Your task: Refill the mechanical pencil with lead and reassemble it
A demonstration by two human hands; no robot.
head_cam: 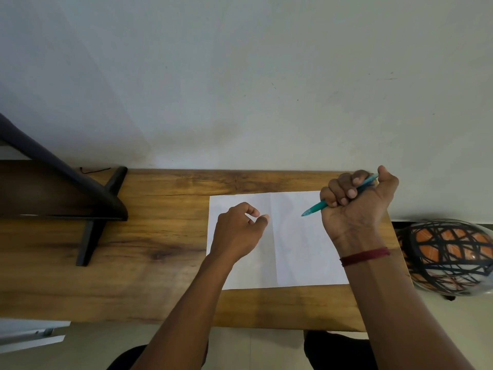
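**Mechanical pencil (314,208) gripped in a fist above the sheet — risks at the refill stage**

I am watching the right hand (357,206) wrapping its fingers round the teal barrel, with the thumb lying beside the rear end and the tip pointing down and to the left over the white paper (298,249) on the wooden desk (160,236). The left hand (236,233) is hovering over the paper's left half, index fingertip (253,210) and thumb curling toward each other with a slight gap. I cannot tell whether they are pinching a lead, as nothing that thin is showing. I am judging two hazards. The fist grip is giving coarse control, so a lead meeting the barrel at an angle is likely to snap — and one slipping from the fingers is likely to roll off the paper and vanish against the wood grain.
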